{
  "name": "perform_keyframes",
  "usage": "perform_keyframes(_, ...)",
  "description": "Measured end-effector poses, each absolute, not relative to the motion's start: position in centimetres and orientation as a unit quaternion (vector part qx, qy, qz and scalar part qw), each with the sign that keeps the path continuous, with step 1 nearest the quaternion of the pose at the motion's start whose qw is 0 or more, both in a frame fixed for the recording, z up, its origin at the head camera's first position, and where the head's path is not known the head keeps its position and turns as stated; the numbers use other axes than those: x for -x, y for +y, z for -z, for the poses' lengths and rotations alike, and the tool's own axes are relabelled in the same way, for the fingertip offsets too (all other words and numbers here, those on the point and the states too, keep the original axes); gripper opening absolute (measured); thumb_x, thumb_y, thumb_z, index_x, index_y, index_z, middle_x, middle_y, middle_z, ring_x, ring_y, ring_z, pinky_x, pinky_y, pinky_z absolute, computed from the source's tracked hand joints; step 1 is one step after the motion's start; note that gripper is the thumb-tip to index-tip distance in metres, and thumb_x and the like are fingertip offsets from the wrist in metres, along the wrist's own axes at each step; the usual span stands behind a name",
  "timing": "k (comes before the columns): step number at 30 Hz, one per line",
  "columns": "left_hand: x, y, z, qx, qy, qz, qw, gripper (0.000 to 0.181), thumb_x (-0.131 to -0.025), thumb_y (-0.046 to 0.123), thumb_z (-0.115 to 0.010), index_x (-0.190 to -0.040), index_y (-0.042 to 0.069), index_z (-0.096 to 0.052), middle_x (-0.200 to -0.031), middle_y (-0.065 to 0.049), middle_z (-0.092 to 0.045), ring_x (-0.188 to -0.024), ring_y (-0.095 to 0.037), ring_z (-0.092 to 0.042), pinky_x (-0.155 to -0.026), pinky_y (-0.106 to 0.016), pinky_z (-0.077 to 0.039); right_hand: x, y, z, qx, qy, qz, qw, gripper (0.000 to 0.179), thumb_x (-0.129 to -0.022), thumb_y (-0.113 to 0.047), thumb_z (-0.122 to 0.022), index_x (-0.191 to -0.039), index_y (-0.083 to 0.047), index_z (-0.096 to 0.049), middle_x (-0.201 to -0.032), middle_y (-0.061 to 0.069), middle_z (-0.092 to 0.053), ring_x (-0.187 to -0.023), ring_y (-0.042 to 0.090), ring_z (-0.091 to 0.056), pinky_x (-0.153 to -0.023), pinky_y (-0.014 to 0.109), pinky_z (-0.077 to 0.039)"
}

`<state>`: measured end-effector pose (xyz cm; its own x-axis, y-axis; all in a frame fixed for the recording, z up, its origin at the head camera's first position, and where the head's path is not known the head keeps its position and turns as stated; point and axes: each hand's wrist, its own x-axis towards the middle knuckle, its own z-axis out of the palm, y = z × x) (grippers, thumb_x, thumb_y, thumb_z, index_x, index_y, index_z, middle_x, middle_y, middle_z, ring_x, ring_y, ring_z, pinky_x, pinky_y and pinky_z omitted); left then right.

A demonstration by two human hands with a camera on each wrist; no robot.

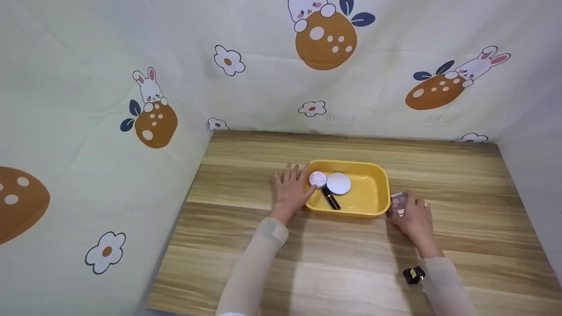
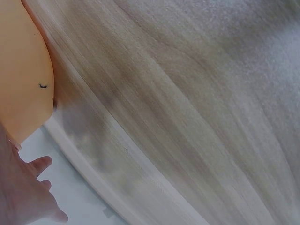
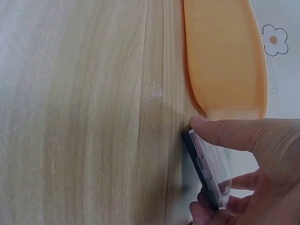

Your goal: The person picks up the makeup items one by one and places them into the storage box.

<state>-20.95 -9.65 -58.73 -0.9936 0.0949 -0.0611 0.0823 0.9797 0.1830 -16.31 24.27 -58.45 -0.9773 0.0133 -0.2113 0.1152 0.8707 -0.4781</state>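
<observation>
A yellow plastic tray (image 1: 369,193) lies on the wooden table. Inside are a small patterned round case (image 1: 318,179), a larger white round case (image 1: 338,183) and a black lipstick-like tube (image 1: 330,198), grouped at its left end. My left hand (image 1: 290,191) rests at the tray's left side, fingers spread and thumb over the rim. Just beyond the tray's right end, my right hand (image 1: 416,219) pinches a flat palette (image 1: 398,204) with a clear cover. In the right wrist view the palette (image 3: 204,168) tilts on edge between thumb and fingers, close over the table beside the tray (image 3: 225,61).
A small black object (image 1: 412,275) with a yellow mark sits by the right forearm. Behind the wooden table (image 1: 263,147) hangs a cloth (image 1: 263,96) printed with rabbits and flowers, which also lines the left and right sides.
</observation>
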Motion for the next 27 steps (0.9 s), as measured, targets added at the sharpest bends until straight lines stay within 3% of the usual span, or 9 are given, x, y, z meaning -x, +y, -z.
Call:
perform_keyframes(8, 20.9, -9.7, 58.6, -0.044, 0.995, -0.078, 0.046, 0.070, -0.099, 0.062, -0.039, -0.160, 0.036, -0.015, -0.164, -0.007, -0.030, -0.156, -0.031, -0.014, -0.121, -0.068, -0.009, 16.6, 24.9, 58.4, -0.051, 0.943, 0.315, 0.098, 0.070, -0.096, -0.014, -0.060, -0.147, 0.020, -0.024, -0.142, 0.047, -0.033, -0.132, 0.059, -0.035, -0.111, 0.065, -0.031)
perform_keyframes(12, 21.0, -9.7, 58.7, -0.045, 0.996, -0.065, 0.046, 0.070, -0.099, 0.063, -0.037, -0.160, 0.037, -0.014, -0.164, -0.005, -0.030, -0.156, -0.030, -0.014, -0.121, -0.068, -0.010, 16.6, 25.1, 58.4, -0.051, 0.933, 0.346, 0.082, 0.058, -0.099, -0.010, -0.053, -0.144, 0.019, -0.033, -0.139, 0.045, -0.042, -0.131, 0.056, -0.041, -0.108, 0.065, -0.036)
perform_keyframes(18, 21.0, -9.7, 58.8, -0.044, 0.996, -0.063, 0.046, 0.070, -0.099, 0.064, -0.037, -0.160, 0.038, -0.014, -0.164, -0.005, -0.031, -0.156, -0.030, -0.016, -0.121, -0.068, -0.009, 16.5, 25.4, 58.3, -0.060, 0.919, 0.382, 0.080, 0.052, -0.100, -0.013, -0.051, -0.141, 0.018, -0.040, -0.134, 0.043, -0.049, -0.126, 0.054, -0.049, -0.104, 0.062, -0.043)
perform_keyframes(24, 21.1, -9.7, 58.8, -0.041, 0.996, -0.061, 0.053, 0.071, -0.099, 0.063, -0.038, -0.160, 0.038, -0.012, -0.165, -0.004, -0.030, -0.156, -0.029, -0.014, -0.121, -0.067, -0.010, 16.3, 25.5, 58.2, -0.078, 0.897, 0.428, 0.082, 0.049, -0.102, -0.015, -0.050, -0.140, 0.016, -0.043, -0.126, 0.039, -0.057, -0.115, 0.046, -0.060, -0.093, 0.046, -0.055)
perform_keyframes(27, 21.1, -9.7, 58.7, -0.042, 0.996, -0.058, 0.055, 0.071, -0.099, 0.064, -0.037, -0.160, 0.039, -0.011, -0.165, -0.004, -0.029, -0.156, -0.030, -0.014, -0.121, -0.067, -0.010, 16.3, 25.6, 58.1, -0.089, 0.874, 0.467, 0.099, 0.049, -0.103, -0.015, -0.049, -0.141, 0.015, -0.042, -0.127, 0.039, -0.057, -0.104, 0.033, -0.066, -0.082, 0.034, -0.060)
